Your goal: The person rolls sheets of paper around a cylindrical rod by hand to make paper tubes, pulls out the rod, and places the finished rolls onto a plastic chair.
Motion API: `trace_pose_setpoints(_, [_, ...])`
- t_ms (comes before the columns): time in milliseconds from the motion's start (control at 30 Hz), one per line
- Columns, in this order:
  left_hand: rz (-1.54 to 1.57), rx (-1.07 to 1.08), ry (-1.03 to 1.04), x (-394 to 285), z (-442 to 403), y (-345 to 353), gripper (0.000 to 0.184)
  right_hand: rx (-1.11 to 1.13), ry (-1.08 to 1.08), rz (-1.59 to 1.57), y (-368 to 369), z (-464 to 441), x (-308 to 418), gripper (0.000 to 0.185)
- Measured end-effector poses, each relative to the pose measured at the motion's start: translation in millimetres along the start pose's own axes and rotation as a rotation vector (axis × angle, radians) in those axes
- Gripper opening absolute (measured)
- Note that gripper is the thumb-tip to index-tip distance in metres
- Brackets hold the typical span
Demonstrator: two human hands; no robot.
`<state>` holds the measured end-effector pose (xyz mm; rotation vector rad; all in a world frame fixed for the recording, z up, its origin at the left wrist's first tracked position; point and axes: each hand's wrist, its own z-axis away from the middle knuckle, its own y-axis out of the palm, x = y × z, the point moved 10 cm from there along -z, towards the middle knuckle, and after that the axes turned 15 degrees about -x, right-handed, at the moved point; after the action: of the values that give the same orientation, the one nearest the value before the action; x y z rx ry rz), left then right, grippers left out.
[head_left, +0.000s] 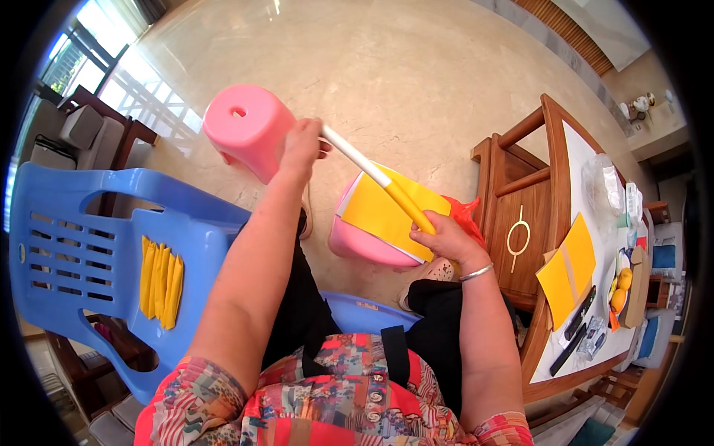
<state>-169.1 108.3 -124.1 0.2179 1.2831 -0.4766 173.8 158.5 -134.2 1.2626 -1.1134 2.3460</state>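
Note:
A long thin rolled tube (383, 178), white at its far end and yellow at its near end, slants across the view. My left hand (303, 143) is closed near the white end. My right hand (448, 239) has its fingers around the yellow end, a bracelet on the wrist. Below the tube, yellow sheets (372, 213) with white edges lie on a pink stool (364, 244). Several slim yellow rolled pieces (161, 282) lie side by side on the blue chair (197, 249) at the left.
Another pink stool (249, 123) stands beyond my left hand. A red plastic bag (466, 217) is beside the sheets. On the right, a wooden table (547, 349) holds yellow sheets (569, 271), black-handled tools (574, 334), fruit and plastic packaging.

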Motion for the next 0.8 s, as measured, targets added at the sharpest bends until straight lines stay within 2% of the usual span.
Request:
trace_pose_setpoints(133, [0.145, -0.267, -0.044, 16.4, -33.0, -44.1, 0.031, -0.084, -0.046, 0.042, -29.7, -2.9, -18.8, 0.025])
trace_pose_setpoints(200, [0.105, -0.193, -0.053, 43.5, -50.4, -36.9, 0.031, -0.251, -0.105, 0.010, -54.5, -2.6, -14.1, 0.024])
trace_pose_setpoints(300, [-0.062, -0.171, -0.033, 63.0, -29.2, -14.0, 0.032, -0.513, 0.002, -0.132, -91.3, -7.6, -15.0, 0.021])
trace_pose_setpoints(333, [-0.091, -0.094, -0.019, 89.9, -27.9, 7.6, 0.033, -0.574, -0.017, -0.304, -98.5, -5.2, -5.1, 0.016])
trace_pose_setpoints(400, [-0.280, 0.051, -0.102, 127.7, 8.2, 41.5, 0.029, -0.729, -0.173, -0.397, -106.3, -0.8, 13.5, 0.015])
trace_pose_setpoints(433, [-0.265, 0.087, -0.140, 153.2, 24.7, 55.9, 0.029, -0.806, -0.250, -0.442, -109.4, 4.2, 19.7, 0.015])
trace_pose_setpoints(467, [-0.377, 0.137, -0.104, 166.0, 39.2, 66.5, 0.030, -0.844, -0.289, -0.385, -108.9, 6.1, 23.7, 0.016])
trace_pose_setpoints(567, [-0.463, 0.226, -0.134, 187.3, 63.7, 80.6, 0.030, -0.876, -0.491, -0.276, -100.0, 15.3, 51.5, 0.016])
trace_pose_setpoints(667, [-0.492, 0.165, -0.106, 192.7, 52.9, 75.7, 0.036, -0.854, -0.471, -0.270, -88.0, 17.9, 59.0, 0.018])
trace_pose_setpoints(767, [-0.511, 0.121, -0.168, 176.4, 55.5, 63.7, 0.035, -0.834, -0.482, -0.251, -82.5, 22.0, 68.7, 0.018])
trace_pose_setpoints(800, [-0.557, 0.126, -0.085, 177.6, 49.5, 65.0, 0.036, -0.823, -0.483, -0.245, -80.5, 21.8, 70.6, 0.019])
